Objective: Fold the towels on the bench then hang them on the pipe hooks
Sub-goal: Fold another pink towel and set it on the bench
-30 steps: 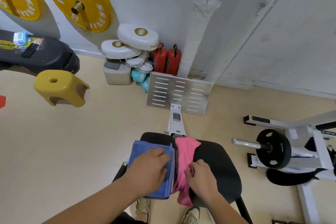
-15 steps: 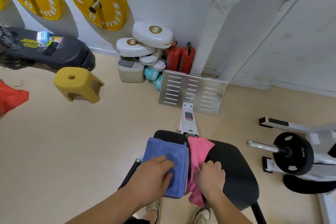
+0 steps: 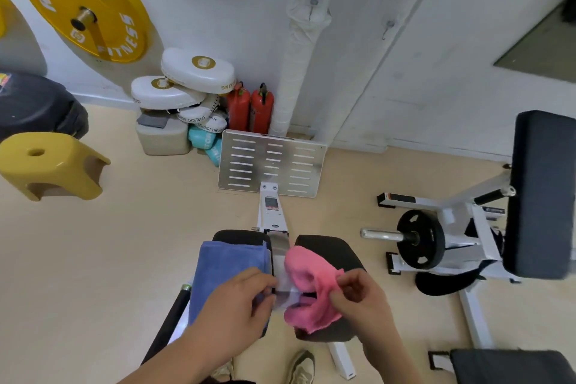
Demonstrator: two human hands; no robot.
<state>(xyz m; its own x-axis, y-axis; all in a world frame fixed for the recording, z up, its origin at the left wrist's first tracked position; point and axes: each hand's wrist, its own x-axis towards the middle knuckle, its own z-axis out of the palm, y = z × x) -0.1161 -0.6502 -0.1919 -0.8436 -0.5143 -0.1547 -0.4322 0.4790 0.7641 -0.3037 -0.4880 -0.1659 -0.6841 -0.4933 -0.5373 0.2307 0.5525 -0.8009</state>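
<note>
Both hands work low in the centre of the frame over the bench (image 3: 330, 251), a black two-pad seat split by a pale metal spine. Left hand (image 3: 237, 305) lies over the near right edge of the blue towel (image 3: 230, 271), its fingers curled toward the gap between the pads; whether they pinch the blue cloth, a pale blurred scrap there, or nothing, I cannot tell. Right hand (image 3: 358, 296) is closed in a pinch on the upper right edge of the pink towel (image 3: 308, 287), lifting it a little.

Going by size: the bench fills the lower middle. On its left pad the blue towel lies flat and squared, looking already folded. On the right pad, reaching across the gap, the pink towel is bunched and rumpled, clearly unfolded. Up the white wall, in the upper centre, a wrapped pipe (image 3: 299, 72) rises from the floor, and a small hook (image 3: 388, 29) shows on the wall strip just right of it.

My judgement is that folding the pink towel is the step in hand. Next it wants spreading flat on the right pad, both hands taking opposite corners, then doubling edge to edge before either towel goes up to the hooks.
</note>
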